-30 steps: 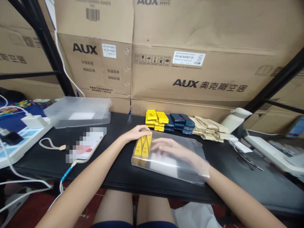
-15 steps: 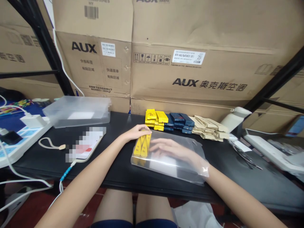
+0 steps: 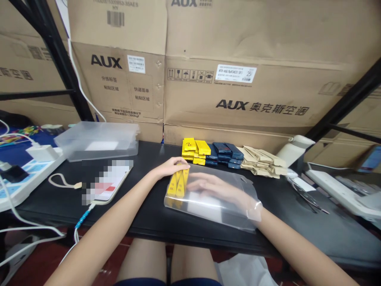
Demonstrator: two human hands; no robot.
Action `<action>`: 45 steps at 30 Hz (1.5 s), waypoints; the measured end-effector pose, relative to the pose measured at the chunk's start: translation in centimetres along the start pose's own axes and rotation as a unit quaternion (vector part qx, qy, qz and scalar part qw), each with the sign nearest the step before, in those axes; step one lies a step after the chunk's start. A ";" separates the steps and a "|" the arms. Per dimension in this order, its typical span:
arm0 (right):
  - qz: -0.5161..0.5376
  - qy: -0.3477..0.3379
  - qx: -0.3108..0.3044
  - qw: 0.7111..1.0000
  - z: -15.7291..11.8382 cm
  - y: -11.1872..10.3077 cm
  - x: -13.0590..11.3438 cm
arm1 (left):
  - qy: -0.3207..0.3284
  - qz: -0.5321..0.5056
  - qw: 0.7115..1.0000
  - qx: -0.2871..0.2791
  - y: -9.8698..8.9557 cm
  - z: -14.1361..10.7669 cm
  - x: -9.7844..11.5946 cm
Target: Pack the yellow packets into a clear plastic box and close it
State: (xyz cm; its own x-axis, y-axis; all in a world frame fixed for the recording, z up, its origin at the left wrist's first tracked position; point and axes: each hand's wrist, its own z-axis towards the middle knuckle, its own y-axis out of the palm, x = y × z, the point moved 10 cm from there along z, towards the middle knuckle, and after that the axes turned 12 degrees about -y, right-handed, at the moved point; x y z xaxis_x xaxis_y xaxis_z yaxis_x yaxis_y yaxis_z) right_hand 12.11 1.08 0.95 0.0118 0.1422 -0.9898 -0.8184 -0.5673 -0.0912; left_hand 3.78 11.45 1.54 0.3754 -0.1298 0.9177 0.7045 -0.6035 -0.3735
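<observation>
A clear plastic pouch (image 3: 205,204) lies flat on the black desk with its opening facing right. Inside its left end, two yellow packets (image 3: 176,186) stand side by side, with more yellow beneath them. My left hand (image 3: 172,166) is closed over the pouch's upper left corner, its fingertips at the top of the packets. Through the opening, my right hand (image 3: 211,186) reaches into the pouch up to the wrist. Its fingers are stretched out toward the packets, seen through the plastic, and hold nothing I can see.
Behind the pouch are stacked yellow packets (image 3: 196,151), dark blue packets (image 3: 224,153) and beige packets (image 3: 262,161). A white bottle (image 3: 294,149) leans at right, near glasses (image 3: 309,194). Clear plastic boxes (image 3: 99,141), a charging phone (image 3: 111,184) and a power strip (image 3: 50,155) lie at left.
Both hands, the pouch and the packets keep practically the same places. The view has shifted very slightly.
</observation>
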 end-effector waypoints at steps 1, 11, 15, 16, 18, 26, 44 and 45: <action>0.004 -0.001 0.002 1.000 0.0 0.0 0.0 | -0.002 0.000 1.000 0.001 0.0 0.0 0.0; 0.024 -0.024 0.015 0.999 0.5 -0.3 -0.3 | 0.010 -0.002 1.000 0.008 -0.2 0.6 -0.5; 0.028 -0.019 0.009 0.999 0.8 -0.5 0.0 | 0.018 0.000 1.000 0.004 -0.1 0.6 -0.4; 0.027 -0.017 0.009 0.999 0.8 -0.6 0.1 | 0.019 0.001 1.000 0.005 -0.1 0.6 -0.4; 0.025 -0.015 0.010 1.000 0.8 -0.6 0.1 | 0.020 0.001 1.000 0.005 -0.1 0.6 -0.3; 0.040 -0.033 0.007 0.999 0.7 -0.5 0.0 | 0.019 -0.006 1.000 0.003 -0.1 0.7 -0.5; 0.040 0.022 0.010 0.999 0.2 -2.8 2.4 | 0.014 -0.046 0.999 0.008 -0.8 1.0 -0.9; 0.031 0.029 0.015 0.999 0.0 -3.6 2.4 | 0.010 -0.052 0.999 0.011 -1.0 1.0 -1.1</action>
State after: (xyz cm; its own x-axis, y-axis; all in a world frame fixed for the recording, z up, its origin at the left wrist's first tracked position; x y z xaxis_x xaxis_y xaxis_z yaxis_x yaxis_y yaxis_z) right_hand 15.09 3.46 -1.12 -0.0074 0.0591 -0.9982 -0.8350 -0.5496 -0.0263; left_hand 3.34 12.99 0.79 0.2878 -0.0824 0.9541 0.7525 -0.5968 -0.2785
